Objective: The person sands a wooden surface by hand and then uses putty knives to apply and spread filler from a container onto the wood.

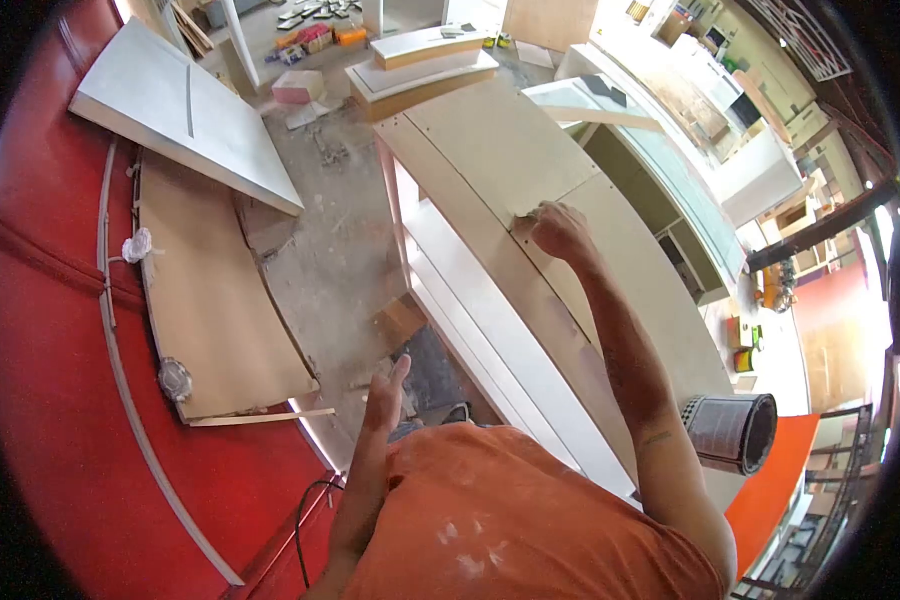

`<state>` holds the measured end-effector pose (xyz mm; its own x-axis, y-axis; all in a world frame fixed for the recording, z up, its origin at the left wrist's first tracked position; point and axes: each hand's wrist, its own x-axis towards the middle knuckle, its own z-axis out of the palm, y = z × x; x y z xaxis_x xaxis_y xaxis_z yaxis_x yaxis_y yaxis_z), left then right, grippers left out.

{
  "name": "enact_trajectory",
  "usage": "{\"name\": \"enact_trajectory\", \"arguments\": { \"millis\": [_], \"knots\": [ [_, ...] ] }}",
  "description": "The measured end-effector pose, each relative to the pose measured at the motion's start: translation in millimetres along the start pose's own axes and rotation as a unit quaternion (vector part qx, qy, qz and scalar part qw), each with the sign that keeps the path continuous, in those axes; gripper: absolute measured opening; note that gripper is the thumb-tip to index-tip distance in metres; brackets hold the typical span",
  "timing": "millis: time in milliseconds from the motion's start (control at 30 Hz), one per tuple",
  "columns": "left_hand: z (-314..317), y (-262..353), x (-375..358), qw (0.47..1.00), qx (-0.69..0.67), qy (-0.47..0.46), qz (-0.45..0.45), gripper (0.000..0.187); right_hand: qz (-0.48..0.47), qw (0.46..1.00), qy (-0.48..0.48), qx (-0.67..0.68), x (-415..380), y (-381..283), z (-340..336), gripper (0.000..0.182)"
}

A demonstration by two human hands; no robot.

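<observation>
My right hand (560,230) is closed and pressed down on a long beige panel (470,150), close to a seam between its boards. A small edge of something pokes out at its fingertips, too small to name. Beneath the panel runs the white side (490,330) of the cabinet-like piece. Off the near side of the cabinet, my left hand (385,395) hangs in front of my body, a finger or thumb extended and nothing visible in it. A dark cylindrical can (730,432) lies or stands tilted in view beside my right elbow.
A red wall (50,320) rises on the left, with a white panel (185,110) and a brown board (210,290) leaning there. White-topped boxes (425,65) stand ahead on the dusty floor (340,210). A glass-topped cabinet (660,160) flanks the panel on the right.
</observation>
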<state>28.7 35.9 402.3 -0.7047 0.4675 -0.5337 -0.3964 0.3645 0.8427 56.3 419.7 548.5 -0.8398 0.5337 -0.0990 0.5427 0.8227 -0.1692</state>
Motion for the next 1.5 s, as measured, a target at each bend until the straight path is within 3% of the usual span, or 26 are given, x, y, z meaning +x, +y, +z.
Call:
{"name": "enact_trajectory", "arguments": {
  "millis": [133,200,233,300,333,367,433,500,533,633,667,767,867,933,1000,1067,1100,1133,1167,1200,1233,1267,1300,1333,1433,1500],
  "knots": [
    [16,19,10,0.993,-0.079,0.022,0.088,0.063,-0.042,0.999,-0.002,-0.021,6,8,30,0.025],
    [19,53,-5,0.990,-0.127,-0.054,-0.012,0.063,-0.058,0.998,0.013,-0.009,2,10,24,0.031],
    [23,53,-8,0.990,-0.130,-0.051,-0.007,0.063,-0.076,0.994,-0.057,-0.052,1,11,9,0.030],
    [26,57,-9,0.991,-0.025,-0.037,0.123,0.056,-0.092,0.985,-0.115,-0.089,-9,17,-19,0.030],
    [26,59,-9,0.986,0.010,-0.029,0.167,0.053,-0.095,0.995,-0.005,0.015,-24,29,-29,0.029],
    [30,61,-10,0.977,-0.168,-0.097,0.089,0.049,-0.098,0.983,0.101,0.116,-38,38,-33,0.030],
    [38,71,-18,0.874,-0.440,-0.198,-0.063,0.039,-0.087,0.950,0.180,0.242,-69,48,-21,0.032],
    [49,89,-31,0.838,-0.490,-0.235,-0.044,0.038,-0.031,0.935,0.137,0.327,-130,-2,-19,0.032],
    [57,96,-34,0.799,-0.537,-0.270,-0.024,0.037,-0.071,0.914,0.143,0.372,-157,-20,-15,0.032],
    [80,107,-36,0.729,-0.608,-0.304,-0.082,0.037,-0.427,0.840,0.166,0.289,-203,-63,-16,0.040],
    [83,111,-39,0.733,-0.601,-0.306,-0.086,0.037,-0.421,0.844,0.161,0.292,-212,-75,-13,0.046],
    [95,121,-44,0.867,-0.438,-0.236,-0.020,0.045,-0.289,0.875,0.266,0.283,-214,-64,33,0.056],
    [80,133,-56,0.870,-0.385,-0.308,0.027,0.039,-0.200,0.968,0.127,0.087,-197,-29,10,0.055],
    [81,134,-58,0.849,-0.375,-0.365,0.078,0.042,-0.164,0.971,0.149,0.090,-196,-8,9,0.050],
    [94,149,-62,0.856,-0.440,-0.269,0.029,0.043,-0.047,0.898,0.238,0.367,-207,-6,8,0.046],
    [101,154,-58,0.874,-0.442,-0.198,0.031,0.044,0.134,0.719,0.397,0.554,-217,-11,21,0.038],
    [103,157,-54,0.889,-0.439,-0.128,0.030,0.044,0.111,0.517,0.388,0.755,-224,-25,-4,0.041],
    [104,142,-43,0.888,-0.440,-0.125,0.033,0.044,0.108,0.517,0.385,0.757,-230,-36,-15,0.041],
    [103,113,-27,0.949,-0.128,0.018,0.289,0.041,0.151,0.494,0.333,0.789,-238,-45,-21,0.040],
    [103,107,-23,0.914,0.053,0.067,0.398,0.039,0.195,0.467,0.281,0.816,-246,-51,-20,0.039],
    [103,101,-19,0.832,0.214,0.154,0.489,0.038,0.230,0.584,0.240,0.740,-250,-51,-8,0.038],
    [106,109,-21,0.828,0.146,0.136,0.525,0.037,0.261,0.688,0.196,0.648,-250,-54,-1,0.039],
    [107,114,-22,0.824,0.111,0.124,0.541,0.037,0.257,0.727,0.189,0.609,-244,-57,3,0.039],
    [109,118,-23,0.819,0.077,0.111,0.558,0.036,0.260,0.725,0.191,0.608,-239,-58,1,0.039],
    [109,140,-41,0.951,0.055,-0.107,0.284,0.040,0.176,0.674,0.137,0.705,-220,-55,-11,0.039],
    [104,134,-41,0.918,0.059,-0.129,0.371,0.042,0.196,0.700,0.100,0.679,-212,-47,-18,0.038]
  ]
}}
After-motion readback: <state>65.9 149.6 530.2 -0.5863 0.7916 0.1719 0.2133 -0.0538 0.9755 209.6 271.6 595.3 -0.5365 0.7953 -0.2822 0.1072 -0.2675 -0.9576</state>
